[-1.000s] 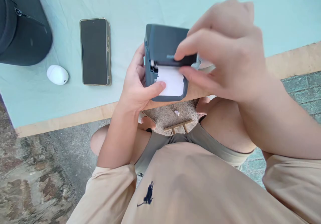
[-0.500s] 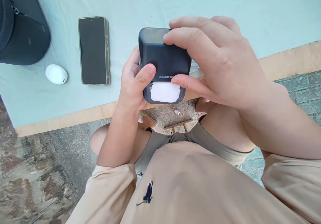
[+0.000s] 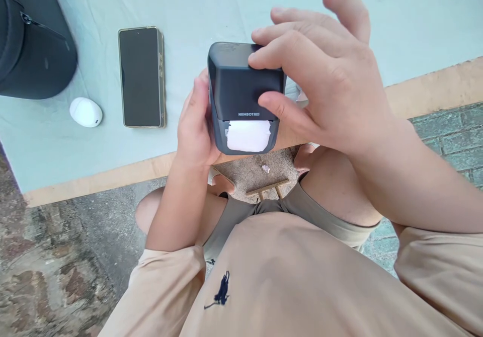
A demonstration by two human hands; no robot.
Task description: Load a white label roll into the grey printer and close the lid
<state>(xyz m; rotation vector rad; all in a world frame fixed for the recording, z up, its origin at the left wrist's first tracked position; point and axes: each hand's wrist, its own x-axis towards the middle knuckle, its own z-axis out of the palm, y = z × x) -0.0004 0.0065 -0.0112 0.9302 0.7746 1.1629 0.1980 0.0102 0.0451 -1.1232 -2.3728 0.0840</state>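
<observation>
A small dark grey label printer (image 3: 241, 88) is held above the table's near edge, its lid shut, with a white label strip (image 3: 248, 136) sticking out of the front slot. My left hand (image 3: 194, 125) cups its left side from below. My right hand (image 3: 324, 75) rests on the lid, index finger and thumb pressing the top and front right, the little finger raised.
A black phone (image 3: 141, 76) lies face up on the pale green tablecloth (image 3: 188, 5), left of the printer. A white earbud case (image 3: 85, 111) sits further left, beside a black bag (image 3: 30, 40). The table's wooden edge (image 3: 94, 181) runs along the front, with stone floor below.
The printer's lid was open a second ago with the roll showing; my right hand pushed it shut. My left thumb has since slid off the front to the side.
</observation>
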